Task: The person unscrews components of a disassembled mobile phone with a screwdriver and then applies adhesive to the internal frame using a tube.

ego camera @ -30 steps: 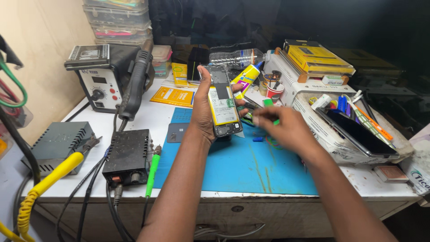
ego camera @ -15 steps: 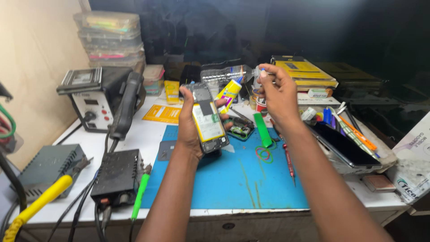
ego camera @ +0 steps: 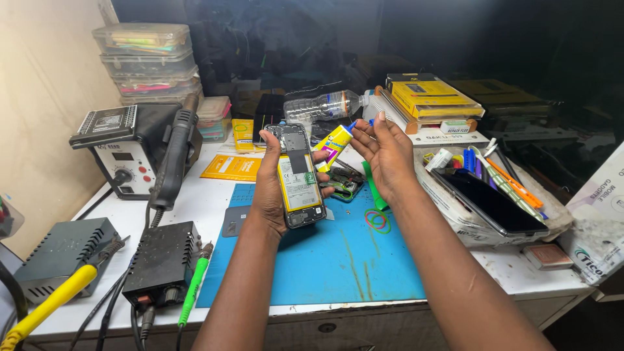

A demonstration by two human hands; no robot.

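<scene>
1. Step in hand, by the look of it: readying glue for an opened phone (ego camera: 298, 175). Back cover off, battery and board exposed.
2. Left hand (ego camera: 276, 195) wrapped around the phone from behind, thumb on the left edge, fingers on the right edge. Grip firm and full on the phone, held upright and tilted slightly back, above the blue mat (ego camera: 325, 260).
3. Right hand (ego camera: 385, 153) raised just right of the phone, palm turned towards it, fingers loosely spread. Yellow glue tube (ego camera: 335, 144) with a blue nozzle between thumb and fingertips, tip pointing up and right. Grip light, at the top end of the tube only.
4. Tube just beside the phone's upper right corner, close but not touching.
5. Next move, as a judgement: turning the nozzle towards the phone's frame and steadying the tube lower down for a thin, controlled bead.
6. Nearby on the bench (ego camera: 214, 201): a small circuit board (ego camera: 341, 184) behind the phone, a green stick (ego camera: 374, 185) and rubber bands (ego camera: 377, 221) on the mat, a hot-air station (ego camera: 130, 156) at left, a tray of tools (ego camera: 487, 195) at right.
</scene>
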